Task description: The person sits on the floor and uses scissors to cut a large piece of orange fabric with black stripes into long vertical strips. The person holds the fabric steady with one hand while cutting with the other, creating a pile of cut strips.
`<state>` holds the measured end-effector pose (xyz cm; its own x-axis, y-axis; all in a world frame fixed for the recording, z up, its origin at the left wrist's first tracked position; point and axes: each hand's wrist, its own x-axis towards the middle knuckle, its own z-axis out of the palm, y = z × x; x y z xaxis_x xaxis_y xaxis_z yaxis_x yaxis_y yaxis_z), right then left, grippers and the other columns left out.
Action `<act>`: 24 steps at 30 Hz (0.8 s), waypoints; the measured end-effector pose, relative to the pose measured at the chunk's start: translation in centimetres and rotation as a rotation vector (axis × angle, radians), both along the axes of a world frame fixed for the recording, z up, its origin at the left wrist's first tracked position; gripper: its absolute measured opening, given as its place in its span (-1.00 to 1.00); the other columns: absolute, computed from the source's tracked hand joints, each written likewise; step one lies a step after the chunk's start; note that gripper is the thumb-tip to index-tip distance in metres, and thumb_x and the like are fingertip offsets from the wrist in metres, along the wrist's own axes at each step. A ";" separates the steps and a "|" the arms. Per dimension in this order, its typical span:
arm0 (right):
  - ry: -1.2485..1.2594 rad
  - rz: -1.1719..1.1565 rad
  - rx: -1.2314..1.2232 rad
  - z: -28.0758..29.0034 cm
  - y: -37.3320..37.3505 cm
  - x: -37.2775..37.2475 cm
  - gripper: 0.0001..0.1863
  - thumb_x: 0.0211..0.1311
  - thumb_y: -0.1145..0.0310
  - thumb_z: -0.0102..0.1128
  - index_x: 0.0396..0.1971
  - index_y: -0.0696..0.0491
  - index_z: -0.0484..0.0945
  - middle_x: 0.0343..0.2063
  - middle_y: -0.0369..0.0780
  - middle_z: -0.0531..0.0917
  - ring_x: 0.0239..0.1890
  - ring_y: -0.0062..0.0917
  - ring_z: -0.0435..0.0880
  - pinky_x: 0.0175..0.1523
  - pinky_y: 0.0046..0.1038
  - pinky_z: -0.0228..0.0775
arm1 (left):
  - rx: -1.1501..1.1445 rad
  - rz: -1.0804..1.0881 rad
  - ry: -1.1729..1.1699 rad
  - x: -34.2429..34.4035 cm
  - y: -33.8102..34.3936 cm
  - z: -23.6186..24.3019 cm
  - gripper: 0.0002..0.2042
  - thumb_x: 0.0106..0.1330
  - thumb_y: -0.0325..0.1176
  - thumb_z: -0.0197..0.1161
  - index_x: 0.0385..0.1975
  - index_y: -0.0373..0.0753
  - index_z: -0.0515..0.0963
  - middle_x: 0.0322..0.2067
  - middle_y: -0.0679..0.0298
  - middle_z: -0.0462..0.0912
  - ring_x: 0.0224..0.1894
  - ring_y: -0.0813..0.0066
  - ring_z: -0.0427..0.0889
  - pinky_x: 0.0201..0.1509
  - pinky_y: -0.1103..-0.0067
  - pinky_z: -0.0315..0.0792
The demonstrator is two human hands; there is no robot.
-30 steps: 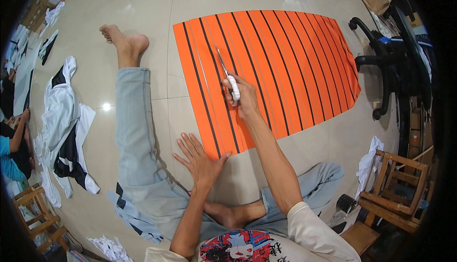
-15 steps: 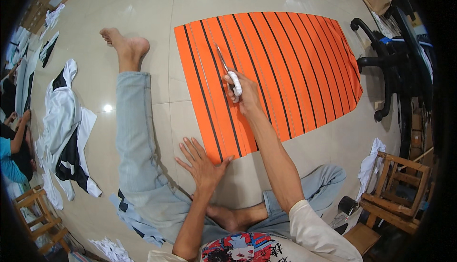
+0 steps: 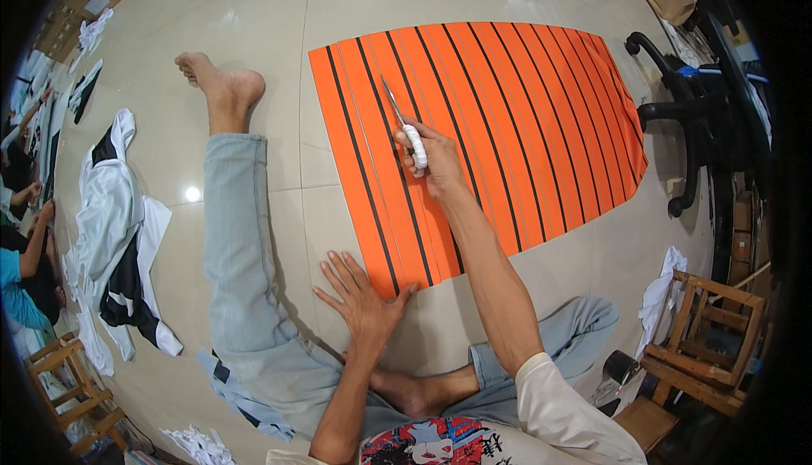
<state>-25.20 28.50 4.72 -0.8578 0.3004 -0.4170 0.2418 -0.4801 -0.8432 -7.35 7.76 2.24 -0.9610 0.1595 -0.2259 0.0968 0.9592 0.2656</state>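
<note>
Cloth (image 3: 524, 127) lies on the floor (image 3: 245, 0) between the left leg (image 3: 235, 237) and a chair (image 3: 689, 110) at right, scissors (image 3: 413, 137) over it, left hand (image 3: 365, 306) at its near left corner; garments (image 3: 114, 194) lie left of the leg.

Glossy beige tiled floor (image 3: 237, 8): crumpled white-and-black fabric (image 3: 117, 199), left
Right edge: black curved-legged chair base (image 3: 681, 112)
Lower right: brown wooden stool-like frame (image 3: 689, 363)

Black-striped orange fabric panel (image 3: 499, 135): one. White-handled steel scissors (image 3: 416, 145): one pair. The person's own bare hands: two, left hand (image 3: 365, 306) and right hand (image 3: 441, 159). Brown wooden stool-like frames (image 3: 689, 385), beige tiled floor's (image 3: 237, 0) lower corners: two.
</note>
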 end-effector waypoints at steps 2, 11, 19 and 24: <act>0.004 -0.007 0.003 0.0 0.0 -0.3 -0.45 0.22 0.36 0.42 0.20 0.24 0.54 -0.55 -0.34 0.64 -0.71 -0.76 0.53 -0.70 -0.73 0.21 | -0.010 0.002 -0.010 0.0 0.0 0.0 0.39 0.01 0.60 0.19 0.49 -0.55 -0.22 0.53 -0.28 -0.36 0.58 -0.25 -0.48 0.41 -0.31 -0.58; -0.018 -0.050 -0.044 0.9 0.1 -2.7 -0.43 0.18 0.49 0.40 0.21 0.25 0.52 -0.63 -0.35 0.58 -0.73 -0.74 0.49 -0.73 -0.68 0.17 | -0.014 -0.011 0.005 0.0 0.0 0.1 0.39 0.02 0.62 0.16 0.49 -0.55 -0.21 0.53 -0.29 -0.35 0.58 -0.25 -0.47 0.40 -0.34 -0.56; 0.002 -0.021 0.018 0.1 0.0 -3.2 -0.43 0.19 0.49 0.38 0.23 0.24 0.51 -0.62 -0.33 0.61 -0.73 -0.74 0.50 -0.74 -0.70 0.19 | -0.002 -0.014 0.011 0.0 0.0 0.2 0.37 0.03 0.61 0.16 0.48 -0.57 -0.19 0.52 -0.32 -0.30 0.57 -0.28 -0.43 0.39 -0.35 -0.56; -0.018 -0.031 -0.020 1.0 0.3 -4.0 -0.44 0.18 0.49 0.38 0.21 0.24 0.53 -0.62 -0.34 0.61 -0.73 -0.75 0.48 -0.74 -0.70 0.19 | -0.003 -0.021 0.046 0.0 -0.1 0.1 0.35 0.05 0.59 0.15 0.47 -0.61 -0.13 0.50 -0.37 -0.24 0.57 -0.31 -0.38 0.39 -0.37 -0.51</act>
<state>-29.22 28.78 5.72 -0.8404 0.3179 -0.4389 0.2420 -0.5045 -0.8288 -7.34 7.64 2.32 -0.9669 0.1792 -0.1817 0.1291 0.9577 0.2573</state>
